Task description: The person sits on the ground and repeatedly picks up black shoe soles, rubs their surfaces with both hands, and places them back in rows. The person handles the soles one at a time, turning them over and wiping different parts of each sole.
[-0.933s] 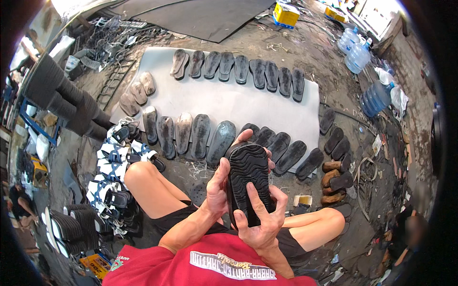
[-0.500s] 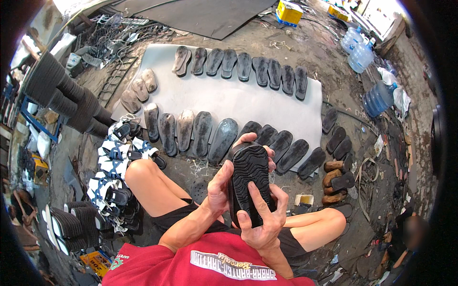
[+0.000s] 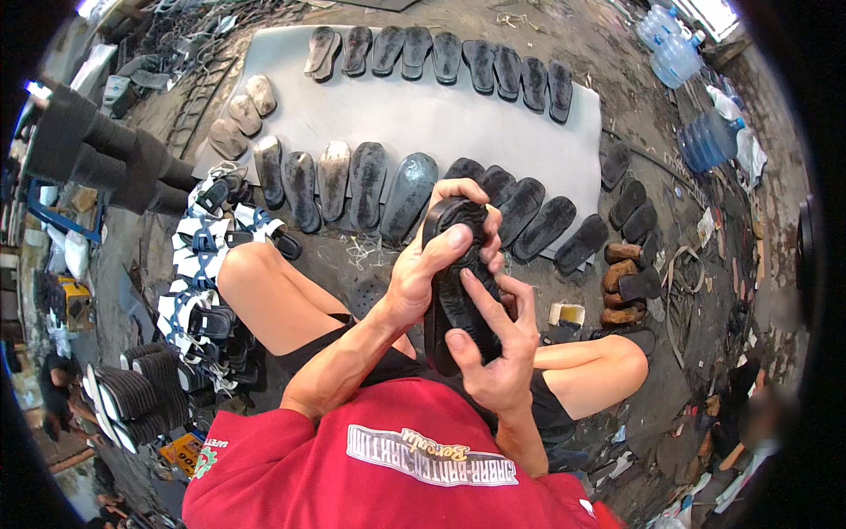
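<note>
A black shoe sole (image 3: pixel 460 304), wavy tread facing up, is held upright over my lap with both hands. My left hand (image 3: pixel 421 269) wraps around its upper end from the left. The thumb presses on the tread, and the fingers curl over the top and far side. From the lower right my right hand (image 3: pixel 500 348) grips the lower part. Its thumb and index finger lie on the tread, while other fingers go behind the right edge. The underside of the piece is hidden.
A pale sheet (image 3: pixel 352 110) lies ahead, with rows of dark sole-shaped pieces along its edges. White and navy sandals (image 3: pixel 198 251) are heaped by my left knee. Wooden shoe lasts (image 3: pixel 622 277) and a small box (image 3: pixel 567 314) sit at right, water jugs (image 3: pixel 709 145) beyond.
My left thumb has moved from the side edge onto the tread, and the sole looks bent and tilted. The whole view has shifted, so the sheet appears higher.
</note>
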A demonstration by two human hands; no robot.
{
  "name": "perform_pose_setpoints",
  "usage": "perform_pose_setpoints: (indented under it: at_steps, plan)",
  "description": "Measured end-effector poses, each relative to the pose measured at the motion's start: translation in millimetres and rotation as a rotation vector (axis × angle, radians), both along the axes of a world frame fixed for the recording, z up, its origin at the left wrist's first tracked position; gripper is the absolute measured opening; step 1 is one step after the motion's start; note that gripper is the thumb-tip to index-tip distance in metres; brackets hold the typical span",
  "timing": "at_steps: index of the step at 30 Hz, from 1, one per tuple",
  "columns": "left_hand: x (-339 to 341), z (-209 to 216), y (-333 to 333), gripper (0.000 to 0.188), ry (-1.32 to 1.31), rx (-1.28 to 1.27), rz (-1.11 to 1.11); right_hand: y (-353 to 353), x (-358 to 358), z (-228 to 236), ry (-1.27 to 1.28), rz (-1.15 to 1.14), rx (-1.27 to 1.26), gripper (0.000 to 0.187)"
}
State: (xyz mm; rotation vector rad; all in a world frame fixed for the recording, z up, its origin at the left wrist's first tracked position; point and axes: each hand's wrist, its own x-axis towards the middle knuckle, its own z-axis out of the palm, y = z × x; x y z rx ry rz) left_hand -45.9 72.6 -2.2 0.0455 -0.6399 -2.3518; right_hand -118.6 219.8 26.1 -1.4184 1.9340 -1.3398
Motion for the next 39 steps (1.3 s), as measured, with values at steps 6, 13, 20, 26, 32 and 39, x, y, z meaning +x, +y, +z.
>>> perform_pose_setpoints:
  at_steps: [6, 13, 20, 26, 32, 39]
  plan:
    - [-5, -9, -5, 0.051, 0.035, 0.109, 0.021, -4, -3, -2, 0.139, 0.029, 0.048, 0.072]
    - [12, -2, -49, 0.064, 0.136, -0.069, 0.352, 19, -41, -28, -0.976, -0.103, 0.172, 0.048]
    - [17, -5, -5, 0.067, 0.062, 0.228, 0.043, 9, -78, -63, -1.148, -0.462, -0.347, 0.015]
    - [22, -25, 41, 0.074, -0.227, 0.614, -0.804, 34, -142, -57, -0.717, -0.360, -0.302, 0.017]
    - [14, -59, 48, 0.074, -0.127, 0.383, -0.979, 33, -131, -26, -0.539, -0.329, -0.126, 0.019]
    - [14, -57, 60, 0.084, -0.235, 0.298, -0.920, 30, -123, -11, -0.354, -0.392, -0.080, 0.018]
